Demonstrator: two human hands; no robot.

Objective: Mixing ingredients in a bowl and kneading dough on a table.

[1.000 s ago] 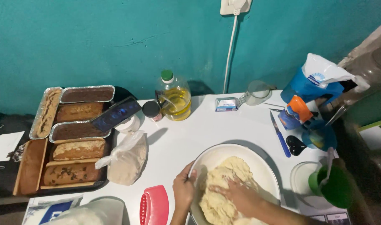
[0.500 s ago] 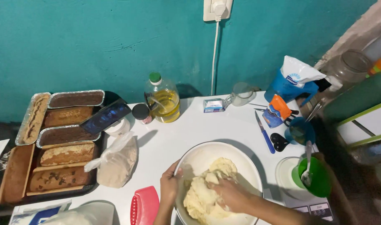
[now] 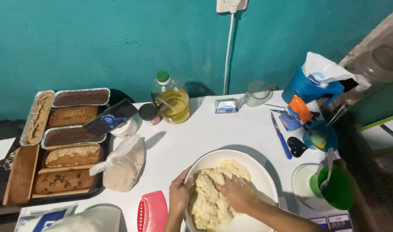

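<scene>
— Where's the dough now?

— In the white bowl at the near edge of the white table. My right hand lies on top of it, fingers spread and pressing in, not closed around anything. My left hand grips the bowl's rim.

— What can't you make out?

— The bowl's near side runs out of view. My left fingertips are hidden inside the rim. The red lid beside it is cut off too.

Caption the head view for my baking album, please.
Right hand kneads dough while left hand steadies the white bowl.
</scene>
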